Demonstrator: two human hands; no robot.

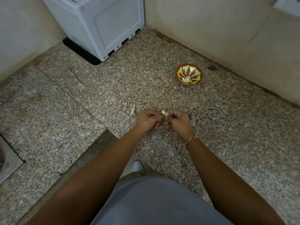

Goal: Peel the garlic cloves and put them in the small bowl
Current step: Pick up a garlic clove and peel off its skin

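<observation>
Over the speckled granite counter, my left hand [148, 119] and my right hand [176, 120] meet fingertip to fingertip. Between them they pinch a small pale garlic clove [162, 112], most of it hidden by the fingers. A small red bowl with a green and red striped inside [188, 74] stands farther back on the right, well apart from my hands. Several peeled cloves [186, 79] lie in its bottom. A strip of garlic skin [133, 109] lies on the counter just left of my left hand.
A grey-white appliance [100, 25] stands at the back left on a black mat. Tiled walls close the corner behind the bowl. A small dark object [212, 67] lies by the wall. A steel sink edge [8, 159] shows at the far left.
</observation>
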